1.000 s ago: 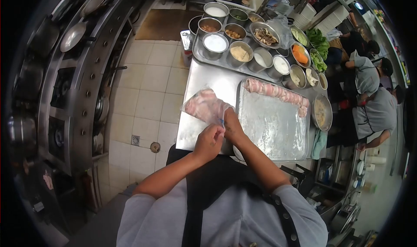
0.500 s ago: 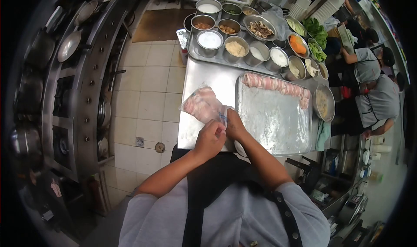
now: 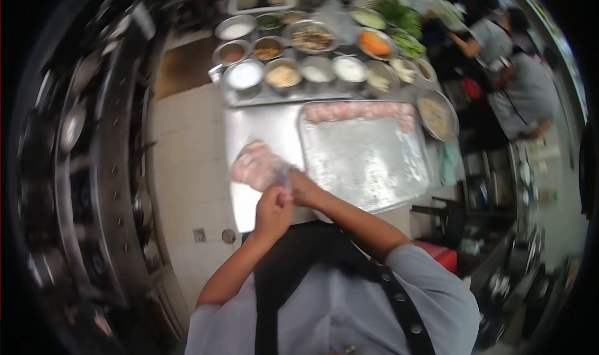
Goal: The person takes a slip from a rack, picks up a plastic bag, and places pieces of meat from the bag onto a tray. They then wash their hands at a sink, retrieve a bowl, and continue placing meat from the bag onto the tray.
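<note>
A clear plastic bag of pinkish rolled meat [image 3: 254, 166] lies at the left part of the steel table [image 3: 265, 125]. My left hand [image 3: 274, 212] is closed at the bag's near right end, its fingers pinched on the plastic. Right beside it, my right hand [image 3: 302, 188] is closed on the same end of the bag, with its fingertips partly hidden. To the right is a metal tray [image 3: 362, 161], with a row of meat rolls [image 3: 359, 110] along its far edge. The view is blurred by motion.
Metal bowls of white powder [image 3: 245, 76], mushrooms [image 3: 313, 38] and carrot [image 3: 375, 43] stand behind. A pan [image 3: 438, 114] and a green cloth [image 3: 448, 162] are at the right. Co-workers [image 3: 527, 93] stand beyond. A stove [image 3: 115, 186] is at the left.
The camera view has shifted and turned, so the table and tray appear further left. Both hands still hold the bag's end. A red object has come into view behind my right arm.
</note>
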`<state>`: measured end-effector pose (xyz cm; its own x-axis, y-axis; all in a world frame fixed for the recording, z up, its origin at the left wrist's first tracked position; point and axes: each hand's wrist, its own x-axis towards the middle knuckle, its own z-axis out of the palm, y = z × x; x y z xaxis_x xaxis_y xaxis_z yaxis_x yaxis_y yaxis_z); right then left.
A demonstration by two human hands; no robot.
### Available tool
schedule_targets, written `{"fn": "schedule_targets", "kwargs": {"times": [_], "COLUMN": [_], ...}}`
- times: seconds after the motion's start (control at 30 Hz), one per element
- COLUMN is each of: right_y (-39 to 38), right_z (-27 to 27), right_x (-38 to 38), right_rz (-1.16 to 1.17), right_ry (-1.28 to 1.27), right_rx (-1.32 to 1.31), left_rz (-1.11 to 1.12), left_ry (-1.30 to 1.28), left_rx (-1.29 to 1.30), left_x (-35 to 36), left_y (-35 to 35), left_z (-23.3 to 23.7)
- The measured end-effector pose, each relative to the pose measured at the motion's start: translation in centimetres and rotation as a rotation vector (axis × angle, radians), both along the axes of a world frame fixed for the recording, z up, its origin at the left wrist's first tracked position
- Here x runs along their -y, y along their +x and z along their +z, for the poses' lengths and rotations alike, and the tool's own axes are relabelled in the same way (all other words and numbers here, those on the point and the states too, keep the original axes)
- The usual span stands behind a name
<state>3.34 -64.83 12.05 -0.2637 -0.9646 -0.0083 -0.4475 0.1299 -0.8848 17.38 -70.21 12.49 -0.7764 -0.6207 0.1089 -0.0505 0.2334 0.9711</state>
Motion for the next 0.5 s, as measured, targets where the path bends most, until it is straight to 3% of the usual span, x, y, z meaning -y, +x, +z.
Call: {"fn": "schedule_targets", "kwargs": {"times": [0.07,0.13,0.2,0.33,0.37,0.4,0.43,0.47,0.5], "right_y": [-1.1,-2.6,-5.9,-18.8,-21.4,-24.8,-28.2,-29.2,-30.5], "right_z": [-0.6,2.0,4.3,0.6,2.5,0.1,-1.3,-0.3,-0.6], "right_x": [-1.2,-3.7,-6.4,-14.8,-16.2,-18.7,-20.4,-21.9,-22.8], "right_rz": [-0.041,-0.113,-0.248,-0.707,-0.715,-0.698,-0.653,-0.59,-0.557], "right_ry": [0.178,0.054,0.048,0.122,0.322,0.245,0.379,0.281,0.338], "right_rx": [-0.16,-0.233,0.078,-0.566,-0.588,-0.806,-0.839,-0.888,-0.89], "left_rz": [0.025,0.048,0.024,0.064,0.07,0.079,0.08,0.095,0.109], "left_ry": [-0.022,-0.003,0.015,0.061,0.074,0.087,0.083,0.088,0.095], "left_rx": [0.009,0.079,0.06,0.139,0.135,0.133,0.129,0.157,0.186], "left_x": [0.1,0.5,0.7,0.6,0.6,0.7,0.7,0.6,0.6], "left_y": [-0.1,0.1,0.1,0.2,0.3,0.5,0.6,0.8,0.9], "left_z": [0.0,-0.1,-0.2,1.1,1.1,1.1,1.2,1.4,1.6]}}
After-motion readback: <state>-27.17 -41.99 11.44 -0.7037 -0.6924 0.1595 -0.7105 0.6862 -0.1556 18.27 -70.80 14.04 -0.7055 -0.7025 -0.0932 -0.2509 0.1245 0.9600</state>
